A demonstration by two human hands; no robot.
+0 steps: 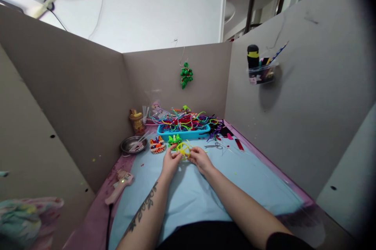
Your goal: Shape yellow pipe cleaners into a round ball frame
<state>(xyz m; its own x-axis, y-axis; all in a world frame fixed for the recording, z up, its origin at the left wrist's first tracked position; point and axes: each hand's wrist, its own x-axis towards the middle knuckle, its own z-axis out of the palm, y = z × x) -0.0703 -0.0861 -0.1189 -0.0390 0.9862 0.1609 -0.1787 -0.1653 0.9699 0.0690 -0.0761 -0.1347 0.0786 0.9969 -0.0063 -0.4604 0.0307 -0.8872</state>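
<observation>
Between my two hands is a yellow ring-shaped piece (183, 149) bent from pipe cleaners, with strands crossing inside it. My left hand (171, 160) pinches its left side, and my right hand (200, 159) grips the right side with thumb and fingers. Just behind my left hand a green fuzzy animal head (174, 141) with pointed ears sits on the cloth, partly hidden by the fingers. To its left stands an orange, white and purple fuzzy figure (158, 145).
A blue tray (185, 135) piled with colourful pipe cleaners stands at the back. Scissors (216, 146) and a red strip (239, 144) lie at right. At left are a metal bowl (133, 145) and a pink glue gun (120, 187) with its cord. Grey partitions (176, 85) enclose the table.
</observation>
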